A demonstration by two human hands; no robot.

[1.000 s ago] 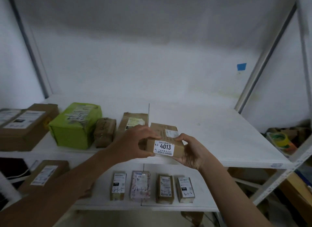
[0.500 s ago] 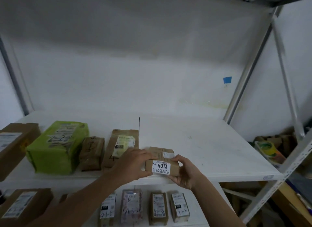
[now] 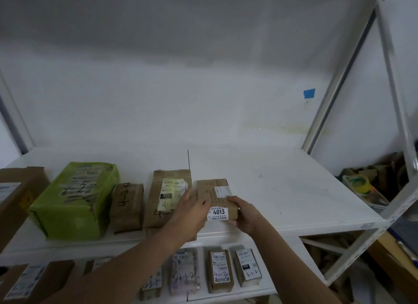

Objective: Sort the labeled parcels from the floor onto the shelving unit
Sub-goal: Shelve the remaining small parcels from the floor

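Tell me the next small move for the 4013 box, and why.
Probably lower the box flat and let go. The left hand and right hand grip it at the front edge of the shelf, label facing out, next to the paper parcel, continuing that row. Whether it already rests there is unclear.

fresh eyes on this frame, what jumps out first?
First, the brown parcel labelled 4013, gripped by the left hand and the right hand at the front of the upper shelf. Next, the bright green parcel on the left part of that shelf. Last, a blue tape patch on the wall, upper right.
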